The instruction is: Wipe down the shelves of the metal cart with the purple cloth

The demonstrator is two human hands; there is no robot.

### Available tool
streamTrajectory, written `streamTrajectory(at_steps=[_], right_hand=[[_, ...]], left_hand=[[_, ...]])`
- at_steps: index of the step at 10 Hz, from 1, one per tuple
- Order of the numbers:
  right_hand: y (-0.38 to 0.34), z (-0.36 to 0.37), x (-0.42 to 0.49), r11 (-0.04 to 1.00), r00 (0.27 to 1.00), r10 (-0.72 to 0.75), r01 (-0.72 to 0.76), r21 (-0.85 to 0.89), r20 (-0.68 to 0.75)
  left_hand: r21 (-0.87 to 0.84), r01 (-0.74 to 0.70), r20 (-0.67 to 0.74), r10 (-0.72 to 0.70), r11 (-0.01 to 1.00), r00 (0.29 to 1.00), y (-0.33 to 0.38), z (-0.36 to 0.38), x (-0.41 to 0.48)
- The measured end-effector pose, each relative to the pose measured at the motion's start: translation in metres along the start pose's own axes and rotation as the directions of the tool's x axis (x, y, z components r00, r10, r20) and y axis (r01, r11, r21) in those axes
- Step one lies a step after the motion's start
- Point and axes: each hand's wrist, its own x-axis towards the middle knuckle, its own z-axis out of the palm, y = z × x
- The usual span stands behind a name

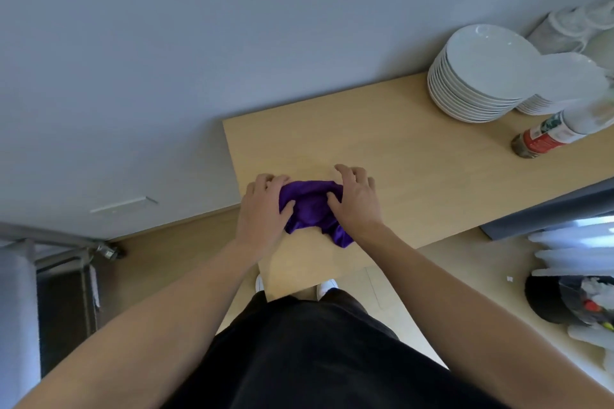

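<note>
None of the wiping looks started, as far as I can judge: the metal cart (83,256) sits low at my left, well apart from where I stand, and only its frame and a caster show, so I cannot tell the state of its shelves. Before me is the wooden table (382,149), with a stack of white plates (478,76) at its far right. Between my hands on the table lies the purple cloth (312,206), bunched. Left hand (262,206) and right hand (357,197) both rest on its edges, fingers spread and curled, pressing rather than clenched. Gathering it up comes next, I think.
</note>
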Motion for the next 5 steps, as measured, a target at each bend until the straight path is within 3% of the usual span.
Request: streamTrajectory(at_steps=[1, 2, 3, 4, 5], right_hand=[[0.005, -0.002, -0.006, 0.956, 0.954, -0.292, 0.288, -0.059, -0.070], [0.019, 0.003, -0.015, 0.895, 0.904, -0.427, 0.425, -0.134, 0.018], [0.033, 0.003, -0.013, 0.893, 0.901, -0.414, 0.429, -0.134, 0.129], [0.027, -0.012, 0.001, 0.895, 0.858, -0.425, 0.446, -0.008, 0.288], [0.019, -0.068, 0.020, 0.895, 0.838, -0.442, 0.391, 0.213, 0.319]], left_hand=[[0.145, -0.151, -0.069, 0.162, 0.978, 0.984, 0.010, 0.004, -0.004], [0.074, -0.098, -0.032, 0.100, 0.992, 0.994, 0.020, 0.016, -0.011], [0.052, -0.004, 0.008, 0.003, 0.999, 1.000, 0.024, 0.022, -0.019], [0.030, 0.044, 0.090, -0.047, 0.999, 0.995, 0.032, 0.014, -0.015], [-0.077, 0.079, 0.010, -0.079, 0.994, 0.997, 0.044, -0.029, -0.008]])
